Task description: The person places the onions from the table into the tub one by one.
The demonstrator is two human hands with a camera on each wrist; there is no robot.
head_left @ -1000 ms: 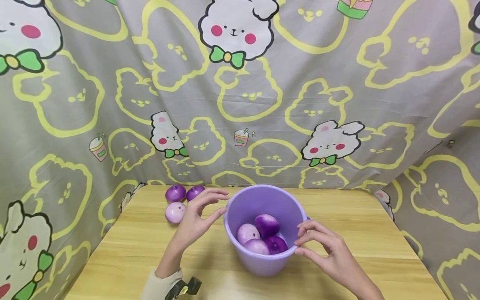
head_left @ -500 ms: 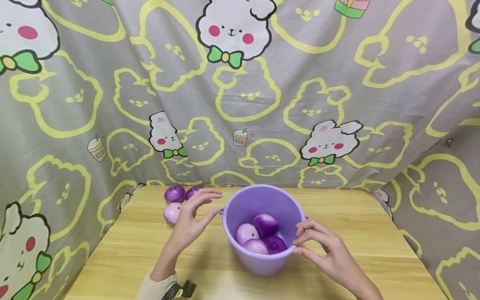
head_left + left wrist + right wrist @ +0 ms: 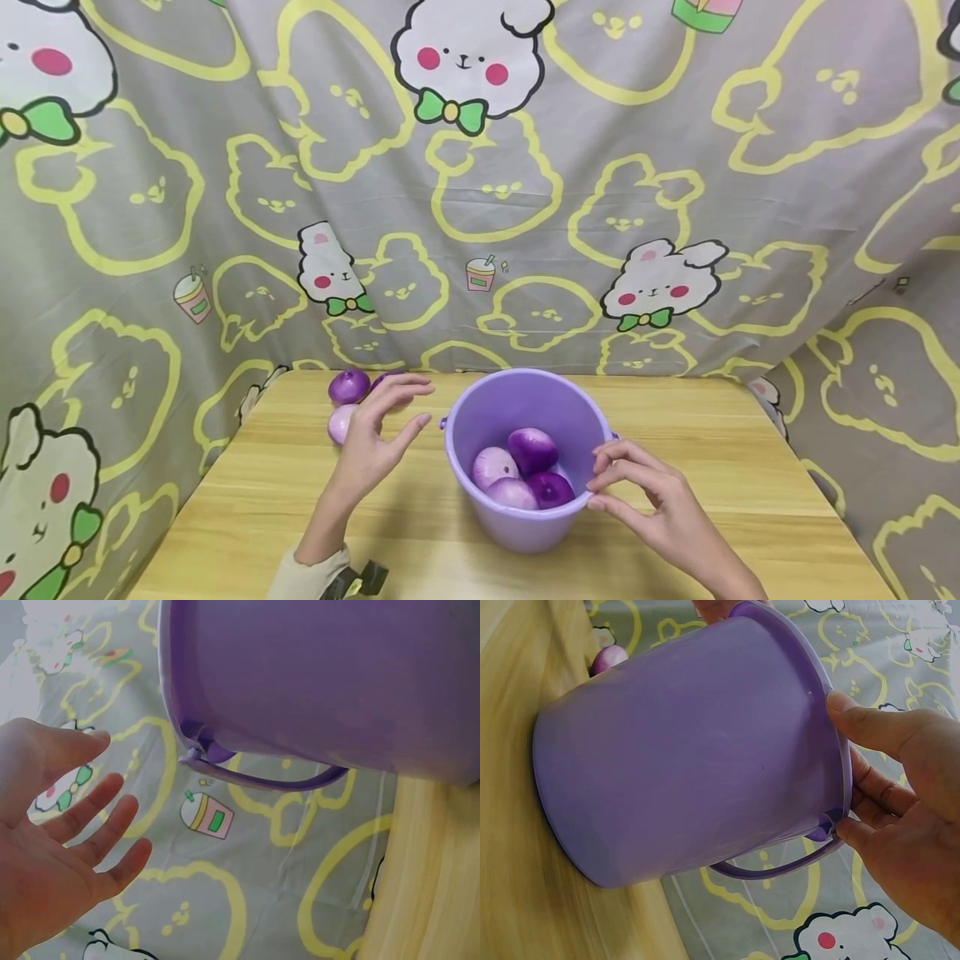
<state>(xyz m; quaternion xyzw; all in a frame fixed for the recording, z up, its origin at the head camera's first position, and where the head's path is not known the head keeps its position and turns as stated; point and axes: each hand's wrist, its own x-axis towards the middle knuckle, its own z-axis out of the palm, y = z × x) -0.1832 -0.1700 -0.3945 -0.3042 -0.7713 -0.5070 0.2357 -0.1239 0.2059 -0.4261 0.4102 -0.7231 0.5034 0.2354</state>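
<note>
A purple plastic bucket (image 3: 528,533) stands upright on the table, holding several red onions (image 3: 533,451), some pale, some dark. At its right rim my right hand (image 3: 660,504) pinches the edge; in the right wrist view the thumb (image 3: 847,709) lies on the near side of the rim and the fingers reach behind it. My left hand (image 3: 375,446) is held left of the bucket, thumb and fingers spread and nothing between them. The left wrist view shows that hand (image 3: 67,847) apart from the bucket wall (image 3: 315,682) and its hanging handle (image 3: 277,784).
Behind my left hand, at the table's back left, lie a dark purple onion (image 3: 348,387), a paler onion (image 3: 340,423) and another mostly hidden one. The wooden table (image 3: 697,433) ends at a grey patterned curtain (image 3: 517,208) along the back and sides.
My left hand has moved left, away from the bucket's left rim, and covers more of the onions behind it. The right hand stays at the rim, and the bucket has hardly shifted.
</note>
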